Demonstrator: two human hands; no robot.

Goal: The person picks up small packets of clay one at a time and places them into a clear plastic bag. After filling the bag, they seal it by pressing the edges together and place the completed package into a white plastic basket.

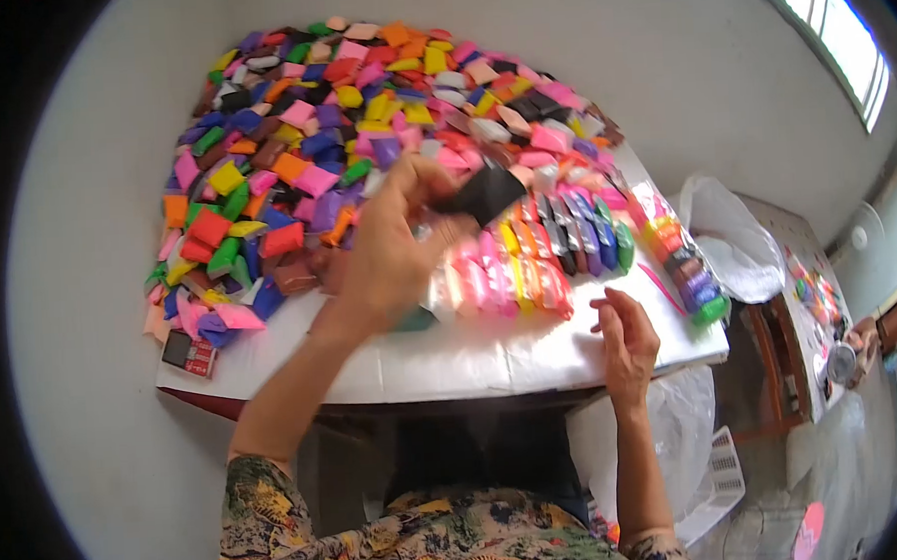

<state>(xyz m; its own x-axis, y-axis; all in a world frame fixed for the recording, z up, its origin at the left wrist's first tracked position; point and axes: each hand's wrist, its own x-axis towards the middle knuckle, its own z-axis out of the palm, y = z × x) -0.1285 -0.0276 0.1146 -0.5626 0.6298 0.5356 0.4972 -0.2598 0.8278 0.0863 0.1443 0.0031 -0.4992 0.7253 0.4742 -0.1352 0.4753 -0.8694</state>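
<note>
My left hand is raised over the middle of the table, its fingers closed on a black packet, slightly blurred. Below and to the right of it lie rows of small clear-wrapped packets in pink, yellow, orange, red, black, purple and green. My right hand hovers by the front edge of the white table, right of those rows, fingers apart and holding nothing. A large heap of loose coloured packets covers the back and left of the table.
A long clear bag of coloured packets lies along the right edge. Beside it is a clear plastic bag. At the front left corner sits a small red and black device. A white basket stands below on the right.
</note>
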